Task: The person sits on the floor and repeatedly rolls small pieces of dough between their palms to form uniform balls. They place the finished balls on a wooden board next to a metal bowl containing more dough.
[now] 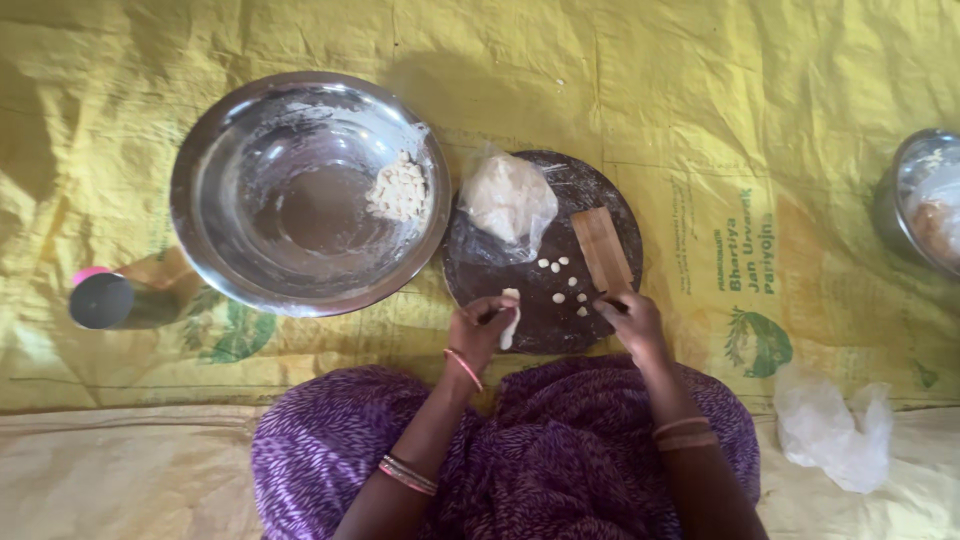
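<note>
My left hand [480, 328] pinches a thin white rope of dough [510, 322] at the near edge of a dark round board [600, 200]. My right hand [632, 322] rests on the board's near right edge, fingers closed on what looks like a thin dark tool. Several small white dough pieces [562, 280] lie on the board between the hands. A lump of dough in a clear plastic bag [507, 200] sits on the board's far left. A flat wooden block [602, 250] lies on the board's right side.
A large steel bowl [250, 200] stands left of the board with a pile of small dough pieces [400, 188]. A steel cup [102, 300] is at far left, another steel bowl [925, 200] at the right edge, a crumpled clear bag [835, 425] near right. A yellow printed sheet [700, 80] covers the floor.
</note>
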